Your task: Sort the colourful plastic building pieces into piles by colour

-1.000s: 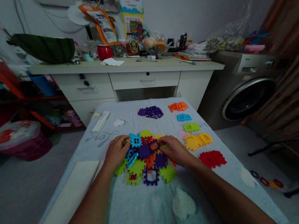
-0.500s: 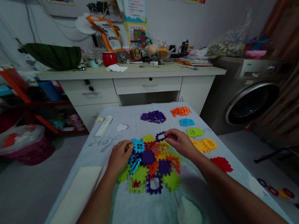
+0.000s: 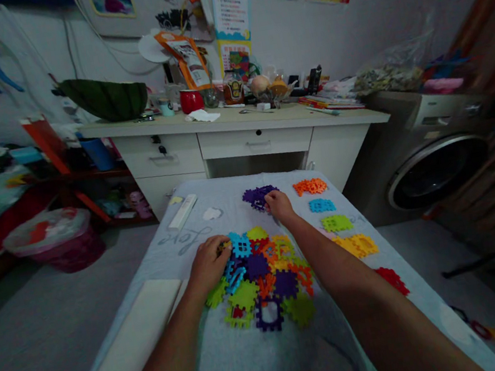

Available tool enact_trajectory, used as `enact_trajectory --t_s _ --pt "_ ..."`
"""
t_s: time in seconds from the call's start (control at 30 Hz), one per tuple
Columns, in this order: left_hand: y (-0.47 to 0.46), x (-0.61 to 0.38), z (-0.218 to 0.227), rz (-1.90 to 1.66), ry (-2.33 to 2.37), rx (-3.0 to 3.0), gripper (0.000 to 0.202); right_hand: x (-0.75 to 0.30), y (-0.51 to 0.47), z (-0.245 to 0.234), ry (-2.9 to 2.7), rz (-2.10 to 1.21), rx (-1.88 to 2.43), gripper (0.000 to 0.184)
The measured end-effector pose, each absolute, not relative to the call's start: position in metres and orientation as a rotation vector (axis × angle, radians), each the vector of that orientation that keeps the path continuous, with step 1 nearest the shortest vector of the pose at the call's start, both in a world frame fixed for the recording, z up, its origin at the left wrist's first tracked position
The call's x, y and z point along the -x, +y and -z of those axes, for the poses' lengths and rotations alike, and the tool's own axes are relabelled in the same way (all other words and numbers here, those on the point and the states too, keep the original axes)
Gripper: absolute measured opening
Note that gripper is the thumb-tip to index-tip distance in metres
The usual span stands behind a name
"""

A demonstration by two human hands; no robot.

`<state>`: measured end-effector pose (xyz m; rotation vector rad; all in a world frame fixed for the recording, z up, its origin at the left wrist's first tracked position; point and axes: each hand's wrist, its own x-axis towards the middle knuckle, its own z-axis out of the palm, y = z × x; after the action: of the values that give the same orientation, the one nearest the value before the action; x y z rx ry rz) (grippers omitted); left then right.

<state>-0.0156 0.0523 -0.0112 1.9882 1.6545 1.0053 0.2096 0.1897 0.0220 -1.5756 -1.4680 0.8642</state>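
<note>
A mixed heap of plastic interlocking tiles [image 3: 257,266] in purple, blue, green, red, orange and yellow lies on the cloth-covered table. My left hand [image 3: 213,262] rests at the heap's left edge beside a blue window-shaped tile [image 3: 240,245]. Its fingers are curled round something small and dark yellowish that I cannot make out. Farther back, my right hand [image 3: 279,205] reaches to a pile of purple tiles [image 3: 253,196]. Thumb and fingers are pinched on a purple tile at the pile's near right side, and the hand partly hides it.
Along the right side lie orange tiles [image 3: 310,186], blue tiles [image 3: 322,205], green tiles [image 3: 336,223], yellow tiles [image 3: 359,245] and red tiles [image 3: 391,281]. A white strip-shaped object [image 3: 183,212] lies at back left. Beyond the table stands a cluttered desk [image 3: 227,119].
My right hand has moved away from the mixed heap to the purple pile at the back, carrying a purple frame-shaped tile. My left hand has stayed at the heap. The view has shifted slightly.
</note>
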Motion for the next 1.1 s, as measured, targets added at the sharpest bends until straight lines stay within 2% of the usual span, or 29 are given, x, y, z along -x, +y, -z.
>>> enact_trajectory --t_s 0.1,0.2,0.3,0.53,0.6,0.67,0.77,0.87,1.1 --pt "0.051 0.015 0.009 -0.998 1.652 -1.993 0.03 -0.207 0.198 -0.021 -1.425 -0.854 1.603 0.01" --pt "0.051 0.015 0.009 -1.009 1.665 -1.993 0.029 -0.212 0.194 -0.022 -1.385 -0.842 1.609 0.023" --pt "0.051 0.015 0.01 -1.021 1.649 -1.995 0.029 -0.222 0.178 -0.024 -1.439 -0.861 1.551 0.024" --pt "0.051 0.014 0.006 -0.994 1.643 -2.0 0.032 -0.232 0.101 -0.046 -2.164 -0.956 1.229 0.013" --pt "0.05 0.014 0.004 -0.983 1.647 -2.001 0.032 -0.229 0.08 -0.055 -2.399 -0.937 1.115 0.019" --pt "0.05 0.014 0.004 -0.979 1.645 -2.003 0.031 -0.224 0.065 -0.061 -2.572 -0.819 1.043 0.033" --pt "0.05 0.015 0.006 -0.982 1.639 -2.0 0.031 -0.217 0.054 -0.063 -2.693 -0.647 1.077 0.048" --pt "0.051 0.015 0.008 -0.988 1.636 -2.002 0.031 -0.215 0.053 -0.062 -2.72 -0.601 1.138 0.05" --pt "0.05 0.014 0.007 -0.987 1.644 -2.003 0.03 -0.219 0.055 -0.07 -2.643 -0.733 1.075 0.05"
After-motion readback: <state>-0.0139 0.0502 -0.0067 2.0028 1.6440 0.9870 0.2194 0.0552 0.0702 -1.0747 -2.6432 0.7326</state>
